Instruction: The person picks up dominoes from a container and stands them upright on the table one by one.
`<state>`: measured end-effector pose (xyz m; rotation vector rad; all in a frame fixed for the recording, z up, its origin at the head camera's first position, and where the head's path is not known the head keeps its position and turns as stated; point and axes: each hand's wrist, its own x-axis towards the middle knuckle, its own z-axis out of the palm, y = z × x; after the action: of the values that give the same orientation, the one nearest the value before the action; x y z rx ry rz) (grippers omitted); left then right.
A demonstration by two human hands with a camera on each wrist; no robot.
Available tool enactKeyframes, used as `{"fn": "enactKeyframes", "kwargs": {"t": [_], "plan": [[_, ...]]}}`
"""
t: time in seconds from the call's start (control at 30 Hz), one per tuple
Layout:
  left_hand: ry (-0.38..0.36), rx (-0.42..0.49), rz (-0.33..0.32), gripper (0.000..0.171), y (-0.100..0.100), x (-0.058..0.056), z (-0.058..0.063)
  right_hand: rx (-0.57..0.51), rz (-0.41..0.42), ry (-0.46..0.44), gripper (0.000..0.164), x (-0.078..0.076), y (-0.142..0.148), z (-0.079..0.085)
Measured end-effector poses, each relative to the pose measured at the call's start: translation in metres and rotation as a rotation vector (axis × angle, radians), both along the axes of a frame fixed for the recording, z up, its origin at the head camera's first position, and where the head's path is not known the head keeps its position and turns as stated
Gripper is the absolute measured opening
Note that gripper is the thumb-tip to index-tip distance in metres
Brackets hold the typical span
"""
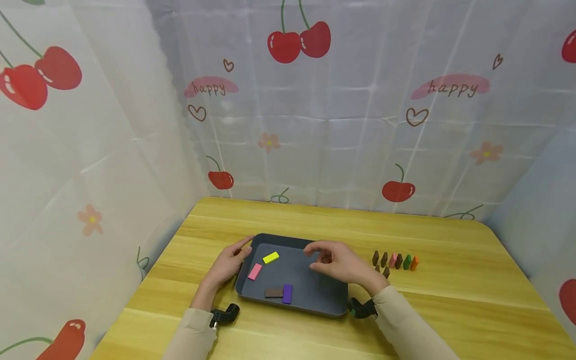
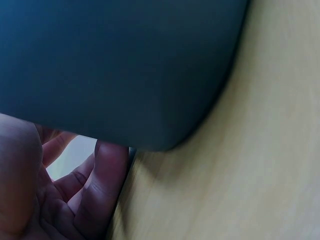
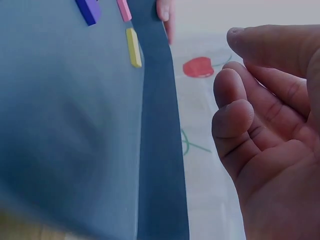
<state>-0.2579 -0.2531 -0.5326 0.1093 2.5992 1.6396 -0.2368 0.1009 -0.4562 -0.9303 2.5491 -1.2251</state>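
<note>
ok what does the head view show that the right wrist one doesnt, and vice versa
Only the head view: the standing blocks right of the tray, and the printed "happy" lettering.

Only the right wrist view: the palm of the right hand.

Both: the tray with its yellow block, pink block and purple block, the right hand, and at least part of the left hand.
</note>
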Motion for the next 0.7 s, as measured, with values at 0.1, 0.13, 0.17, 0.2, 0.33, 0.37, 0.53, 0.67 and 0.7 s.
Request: {"fn": "enactKeyframes", "kwargs": {"t": [0.1, 0.13, 0.17, 0.2, 0.33, 0.37, 0.53, 0.67, 0.7], "plan": [[-0.001, 0.003, 0.001, 0.045, 0.0, 0.001, 0.0, 0.009, 0.024, 0.002, 0.031, -0.004, -0.008, 0.0], [-0.003, 0.004, 0.0, 0.045, 0.0, 0.001, 0.0, 0.009, 0.032, -0.001, 0.031, -0.005, -0.01, -0.001], [-0.003, 0.002, 0.0, 0.045, 0.0, 0.0, 0.0, 0.009, 0.041, -0.003, 0.031, -0.007, -0.012, -0.001], [-0.005, 0.002, -0.001, 0.045, 0.0, 0.0, 0.0, 0.007, 0.053, -0.001, 0.03, -0.008, -0.013, -0.002], [-0.019, 0.004, -0.001, 0.044, 0.0, 0.0, -0.001, 0.005, 0.084, -0.005, 0.03, -0.014, -0.02, -0.006], [-0.021, 0.005, 0.0, 0.044, 0.0, 0.0, 0.0, 0.004, 0.089, -0.006, 0.029, -0.015, -0.021, -0.007], [-0.017, 0.005, 0.004, 0.044, 0.0, -0.001, 0.0, 0.005, 0.102, -0.021, 0.029, -0.022, -0.03, -0.013], [-0.015, 0.007, 0.002, 0.045, -0.001, -0.001, -0.001, 0.008, 0.121, -0.032, 0.029, -0.026, -0.035, -0.018], [-0.016, 0.006, 0.001, 0.045, -0.001, -0.001, -0.001, 0.01, 0.128, -0.033, 0.029, -0.026, -0.036, -0.019]]}}
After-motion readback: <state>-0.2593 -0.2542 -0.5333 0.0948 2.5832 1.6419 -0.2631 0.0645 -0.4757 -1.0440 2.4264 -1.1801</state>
